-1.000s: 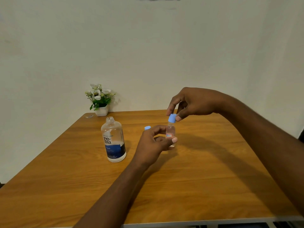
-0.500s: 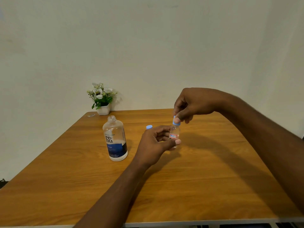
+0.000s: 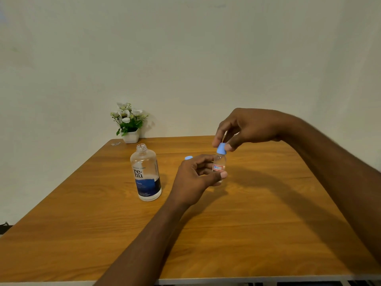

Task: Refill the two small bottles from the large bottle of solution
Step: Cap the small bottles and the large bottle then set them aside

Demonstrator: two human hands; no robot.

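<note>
My left hand [image 3: 194,178] holds a small clear bottle [image 3: 219,164] with a red-framed label, upright just above the table. On its neck sits a light blue cap [image 3: 221,149], pinched between the thumb and fingers of my right hand [image 3: 245,129]. A second blue cap [image 3: 188,157] peeks out behind my left hand; the bottle under it is hidden. The large clear bottle [image 3: 147,174] with a blue and white label stands uncapped to the left, with liquid low inside it.
The wooden table [image 3: 268,223] has a white front edge. A small white pot of white flowers [image 3: 128,124] stands at the back left corner against the wall, with a small clear scrap [image 3: 115,143] lying beside it.
My right hand has brought the blue cap down from just above the small bottle onto its neck. My left hand and the large bottle have stayed in place.
</note>
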